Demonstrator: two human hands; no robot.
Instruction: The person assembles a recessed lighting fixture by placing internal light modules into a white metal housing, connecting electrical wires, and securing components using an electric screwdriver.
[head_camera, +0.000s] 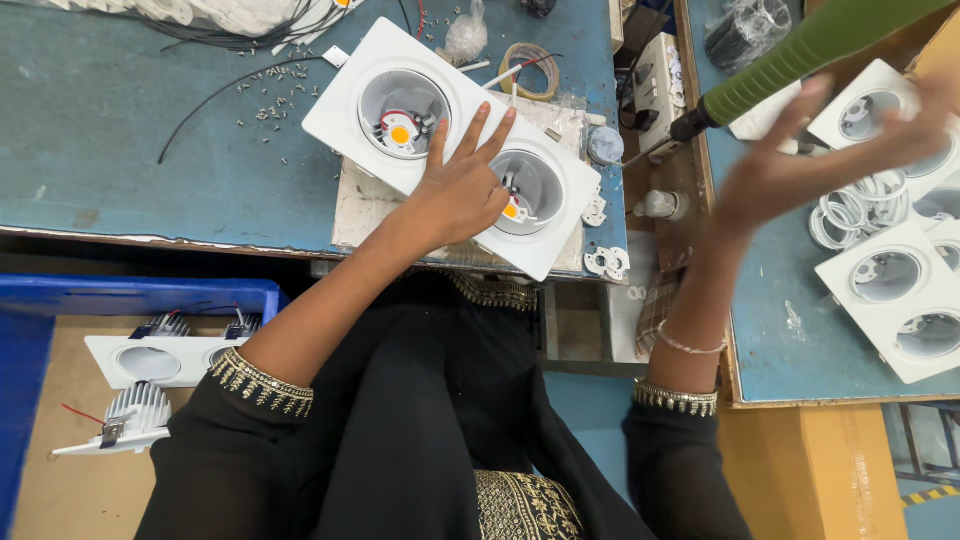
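Worn blue bench (120, 120), scattered screws (270, 95), left hand (462, 190) flat on twin downlight frame (345, 115), right hand (800, 165) blurred, grip unclear.

sleeves: black, gold-embroidered cuffs | right hand (790, 170) wrist: thin silver bangle | garment: black, gold trim

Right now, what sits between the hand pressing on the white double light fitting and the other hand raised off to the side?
In the head view, between the left hand on the white double light fitting and the blurred right hand lies the green-handled screwdriver, above small white clips.
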